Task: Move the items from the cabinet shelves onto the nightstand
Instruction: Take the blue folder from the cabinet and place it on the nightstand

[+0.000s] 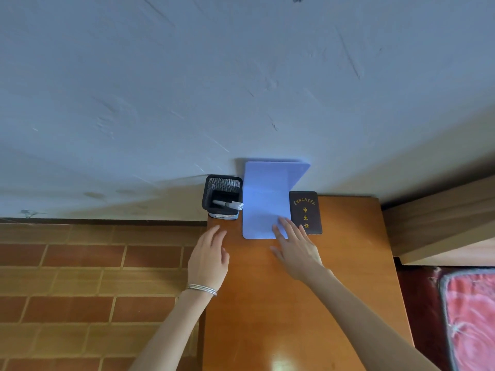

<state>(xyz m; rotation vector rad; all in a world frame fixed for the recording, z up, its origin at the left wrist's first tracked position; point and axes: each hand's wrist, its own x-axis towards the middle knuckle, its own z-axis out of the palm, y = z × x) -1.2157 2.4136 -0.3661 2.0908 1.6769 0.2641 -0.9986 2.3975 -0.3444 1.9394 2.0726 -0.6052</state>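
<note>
Pen holder (222, 188), blue folder (265, 204) and booklet (305, 212) line the wall (241, 89); nightstand (348, 277) front lies open.

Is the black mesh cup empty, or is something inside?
Not empty. A white marker lies slanted inside the mesh pen holder, one end sticking out over its rim.

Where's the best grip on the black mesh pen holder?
Probably the top rim of the mesh pen holder, from above on its left side: it stands upright and open-topped, the wall is behind, the blue bookend crowds its right, and the marker pokes over that right rim. The left hand is nearest.
</note>
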